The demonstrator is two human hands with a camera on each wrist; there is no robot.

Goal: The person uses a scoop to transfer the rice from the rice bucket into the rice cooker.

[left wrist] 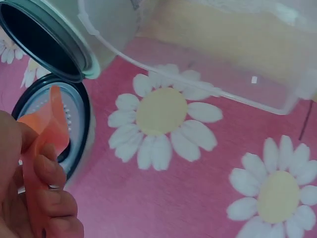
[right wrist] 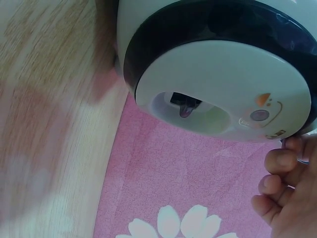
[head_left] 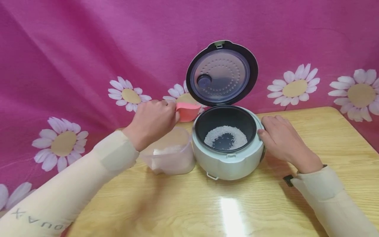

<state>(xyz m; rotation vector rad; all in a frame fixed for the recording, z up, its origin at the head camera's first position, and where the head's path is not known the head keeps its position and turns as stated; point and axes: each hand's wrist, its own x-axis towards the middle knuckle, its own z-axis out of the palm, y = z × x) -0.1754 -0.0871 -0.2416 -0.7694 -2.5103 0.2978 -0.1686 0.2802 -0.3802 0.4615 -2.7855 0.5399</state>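
Currently the left hand [head_left: 152, 120] is closed firmly round the handle of a scoop [head_left: 188, 113], its fingers wrapped over the grip. The scoop looks pink from the head and orange from the left wrist; its bowl hangs in the air just beside the left rim of the cooker [head_left: 228, 169], above and behind the tub [head_left: 177, 164]. The right hand [head_left: 284, 141] holds the cooker's right side with bent fingers, the thumb at the rim; the right wrist view shows the other fingers curled in, one fingertip at the edge.

The cooker stands upright on the table [head_left: 189, 210], its lid [head_left: 222, 74] raised at the back. Inside the black pot [head_left: 204, 118], rice [head_left: 237, 135] lies in a rough ring, with the dark bottom showing in the middle and a few loose grains on it. The clear tub stands right against the cooker's left side; something white in it shows blurred through the wall.

Seen from the right wrist, a pale panel [right wrist: 208, 74] is edged by a dark band and has a recess and a small round mark. Behind everything hangs a magenta cloth [head_left: 88, 39] printed with white daisies.
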